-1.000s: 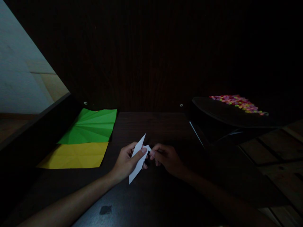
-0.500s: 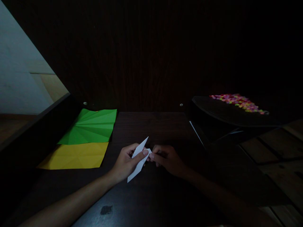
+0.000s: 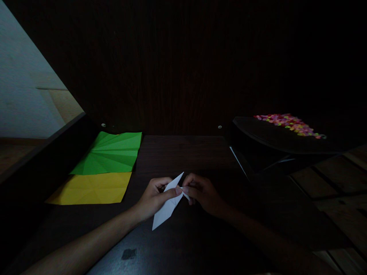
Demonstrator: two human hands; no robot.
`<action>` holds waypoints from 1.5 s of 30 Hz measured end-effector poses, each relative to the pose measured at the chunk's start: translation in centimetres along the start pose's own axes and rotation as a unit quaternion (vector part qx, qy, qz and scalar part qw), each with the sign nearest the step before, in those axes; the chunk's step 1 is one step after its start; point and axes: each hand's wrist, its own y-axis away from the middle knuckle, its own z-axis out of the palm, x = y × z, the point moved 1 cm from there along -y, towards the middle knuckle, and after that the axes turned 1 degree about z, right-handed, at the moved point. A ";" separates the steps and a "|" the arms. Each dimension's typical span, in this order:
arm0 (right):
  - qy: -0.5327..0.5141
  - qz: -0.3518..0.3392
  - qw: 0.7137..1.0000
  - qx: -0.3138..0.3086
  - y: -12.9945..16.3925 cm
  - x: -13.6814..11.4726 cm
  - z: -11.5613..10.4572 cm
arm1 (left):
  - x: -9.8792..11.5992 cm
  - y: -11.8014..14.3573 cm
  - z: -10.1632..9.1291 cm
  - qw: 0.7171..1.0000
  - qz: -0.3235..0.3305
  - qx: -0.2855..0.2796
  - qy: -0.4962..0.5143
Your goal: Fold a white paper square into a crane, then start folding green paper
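Observation:
A folded white paper piece (image 3: 165, 211), long and pointed at both ends, is held just above the dark wooden table (image 3: 183, 152). My left hand (image 3: 153, 196) grips it around its middle, thumb on top. My right hand (image 3: 202, 193) pinches a small flap at the paper's right edge, fingertip to fingertip with the left thumb. The lower point of the paper sticks out below my left hand, and the upper point rises between the two hands.
A creased green sheet (image 3: 110, 153) and a yellow sheet (image 3: 91, 188) lie flat at the table's left. At the right, a dark raised object (image 3: 263, 143) carries a patch of small multicoloured pieces (image 3: 288, 124). A pale wall and floor show at far left.
The white paper has tilted flatter and dropped a little; its lower point now reaches further down. Both hands have shifted slightly right and down, and the right fingers have closed in on the flap.

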 end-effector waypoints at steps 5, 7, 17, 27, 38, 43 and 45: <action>-0.012 0.025 0.999 -0.021 0.2 -0.1 0.4 | 0.1 0.0 0.2 0.998 -0.051 -0.032 0.029; -0.027 0.034 0.999 -0.032 0.3 -0.1 0.6 | 0.1 0.0 0.2 0.997 -0.056 -0.041 0.029; 0.001 0.036 0.999 -0.036 -0.2 0.2 0.1 | 0.1 -0.1 0.1 0.998 -0.042 0.037 0.035; 0.018 0.021 0.998 -0.057 -0.1 0.2 -0.2 | -0.4 -0.1 -0.2 0.999 -0.027 0.038 0.017; 0.069 0.043 0.995 -0.057 0.0 -0.4 0.3 | 0.0 -0.3 0.1 1.000 0.004 0.016 -0.011; 0.086 0.040 0.994 -0.051 -0.2 -0.3 0.4 | -0.3 -0.3 0.0 0.998 -0.040 0.049 0.023; 0.073 0.042 0.995 -0.051 -0.2 -0.1 0.2 | -0.5 -0.3 0.0 0.997 -0.049 0.047 0.025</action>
